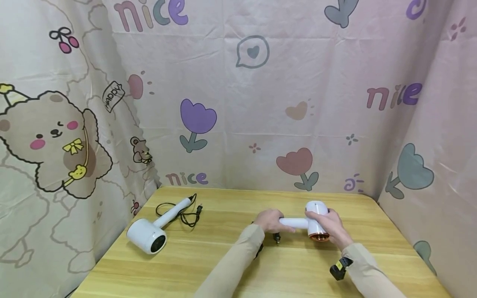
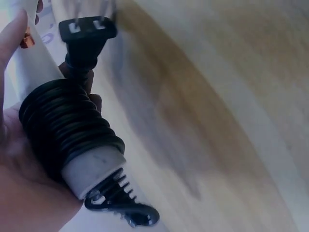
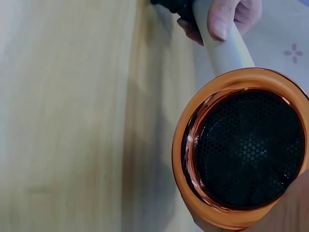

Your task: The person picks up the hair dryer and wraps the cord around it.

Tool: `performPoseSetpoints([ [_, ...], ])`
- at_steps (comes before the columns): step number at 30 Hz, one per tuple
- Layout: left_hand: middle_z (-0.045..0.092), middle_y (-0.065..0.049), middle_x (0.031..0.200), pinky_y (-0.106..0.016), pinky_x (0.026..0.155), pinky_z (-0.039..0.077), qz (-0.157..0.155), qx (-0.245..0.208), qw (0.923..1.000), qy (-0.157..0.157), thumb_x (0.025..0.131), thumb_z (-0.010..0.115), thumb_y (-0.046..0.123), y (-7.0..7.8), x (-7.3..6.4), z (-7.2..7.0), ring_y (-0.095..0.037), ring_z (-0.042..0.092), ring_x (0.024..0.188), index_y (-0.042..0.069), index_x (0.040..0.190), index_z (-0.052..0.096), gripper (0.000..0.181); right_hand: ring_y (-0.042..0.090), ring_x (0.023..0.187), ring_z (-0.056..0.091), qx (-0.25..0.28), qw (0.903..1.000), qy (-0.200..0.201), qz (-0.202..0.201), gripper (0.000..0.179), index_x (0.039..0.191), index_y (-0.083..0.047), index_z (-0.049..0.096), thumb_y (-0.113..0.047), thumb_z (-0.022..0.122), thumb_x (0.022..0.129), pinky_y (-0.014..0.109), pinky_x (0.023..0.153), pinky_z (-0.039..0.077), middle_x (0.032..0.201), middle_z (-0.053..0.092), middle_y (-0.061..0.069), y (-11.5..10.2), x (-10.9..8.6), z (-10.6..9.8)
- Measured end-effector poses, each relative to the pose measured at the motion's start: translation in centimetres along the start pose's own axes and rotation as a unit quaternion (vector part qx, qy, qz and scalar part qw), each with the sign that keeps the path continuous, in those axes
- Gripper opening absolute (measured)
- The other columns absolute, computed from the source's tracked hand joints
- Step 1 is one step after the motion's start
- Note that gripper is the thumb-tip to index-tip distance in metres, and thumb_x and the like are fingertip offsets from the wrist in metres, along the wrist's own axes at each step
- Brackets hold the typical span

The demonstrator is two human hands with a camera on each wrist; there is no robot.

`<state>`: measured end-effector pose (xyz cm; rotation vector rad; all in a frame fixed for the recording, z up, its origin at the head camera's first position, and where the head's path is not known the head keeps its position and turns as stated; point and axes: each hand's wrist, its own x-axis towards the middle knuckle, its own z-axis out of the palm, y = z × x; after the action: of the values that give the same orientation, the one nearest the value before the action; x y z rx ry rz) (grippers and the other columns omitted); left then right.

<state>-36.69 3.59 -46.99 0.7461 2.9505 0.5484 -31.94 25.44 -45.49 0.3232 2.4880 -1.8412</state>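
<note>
Both hands hold a white hair dryer (image 1: 316, 208) above the right side of the table. My left hand (image 1: 269, 220) grips its handle, where a black cord (image 2: 65, 123) is wound in tight coils. The cord's two-pin plug (image 2: 88, 41) sticks out beside the handle in the left wrist view. My right hand (image 1: 333, 227) grips the dryer's round head. In the right wrist view the copper-coloured rim (image 3: 182, 145) frames a dark mesh grille (image 3: 248, 150). A second white hair dryer (image 1: 143, 234) lies on the left, handle pointing back and right.
The second dryer's black cord (image 1: 191, 223) lies loosely looped by its handle. Beneath is a light wood-grain table (image 1: 208, 260). A patterned curtain (image 1: 231, 157) hangs behind it and at both sides. A small black device (image 1: 338, 270) is strapped at the right wrist.
</note>
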Motion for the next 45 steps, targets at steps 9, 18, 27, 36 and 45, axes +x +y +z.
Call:
performPoseSetpoints([
  [9,0.064,0.009,0.077,-0.020,0.060,0.043,0.035,0.019,0.9992,0.002,0.080,0.073,0.058,0.0,0.0,0.9,-0.006,0.052,0.065,0.017,0.098,0.072,0.045,0.020,0.078,0.063,-0.011,0.9999,0.010,0.007,0.087,0.134,0.013,0.036,-0.044,0.076,0.083,0.032,0.067,0.057,0.103,0.061,0.019,1.3,0.8,-0.5],
  [18,0.062,0.008,0.076,-0.021,0.063,0.044,0.062,0.062,0.9961,0.012,0.088,0.065,0.056,0.1,0.1,1.2,-0.006,0.051,0.065,0.016,0.097,0.068,0.041,0.021,0.079,0.062,-0.034,0.9990,0.016,0.025,0.088,0.133,0.014,0.036,-0.047,0.075,0.082,0.030,0.066,0.055,0.103,0.060,0.020,1.4,1.0,-0.7],
  [27,0.068,0.004,0.106,-0.034,0.100,0.047,0.073,0.145,0.9859,0.040,0.093,0.053,0.062,0.2,0.0,1.8,-0.010,0.062,0.096,0.016,0.114,0.065,0.051,0.023,0.081,0.060,-0.065,0.9970,0.027,0.032,0.091,0.135,0.014,0.034,-0.049,0.073,0.082,0.027,0.064,0.053,0.105,0.057,0.023,1.4,1.6,-0.9],
  [36,0.064,0.000,0.126,-0.037,0.108,0.043,0.074,0.150,0.9851,0.039,0.096,0.050,0.058,0.3,-0.5,1.4,-0.016,0.061,0.114,0.015,0.127,0.061,0.054,0.021,0.078,0.060,-0.089,0.9948,0.040,0.031,0.084,0.129,0.013,0.040,-0.049,0.073,0.082,0.028,0.062,0.054,0.099,0.059,0.021,1.5,2.0,-0.9],
  [45,0.067,0.001,0.111,-0.032,0.102,0.047,0.103,0.142,0.9837,0.042,0.098,0.056,0.042,0.0,-1.4,0.9,-0.013,0.063,0.100,0.012,0.122,0.061,0.039,0.022,0.078,0.059,-0.097,0.9938,0.029,0.045,0.082,0.124,0.012,0.041,-0.051,0.072,0.081,0.028,0.061,0.054,0.097,0.057,0.020,1.7,2.0,-0.9],
])
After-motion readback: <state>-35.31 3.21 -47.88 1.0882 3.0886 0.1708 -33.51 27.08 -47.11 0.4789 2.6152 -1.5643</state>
